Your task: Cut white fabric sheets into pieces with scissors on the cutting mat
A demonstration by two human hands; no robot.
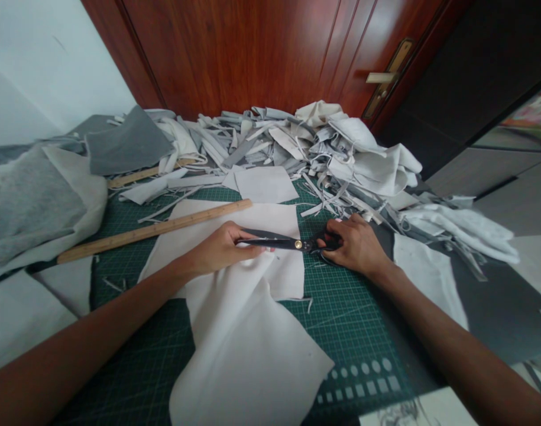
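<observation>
My right hand [356, 244] grips the black handles of a pair of scissors [298, 244], whose blades point left. Between thumb and fingers, my left hand [221, 249] pinches the upper edge of a white fabric piece [261, 337], close to the blade tips. This piece hangs down toward me over the near side of the green cutting mat [341, 307]. Under the scissors another white fabric piece [283, 278] lies flat on the mat. A wooden ruler [164, 228] rests across its left side.
Grey and white fabric scraps [252, 139] are heaped along the back, against a red-brown door [252, 53]. A large grey-white cloth [44, 195] lies at the left. Another white piece [430, 275] lies right of the mat, on the dark tabletop [501, 313].
</observation>
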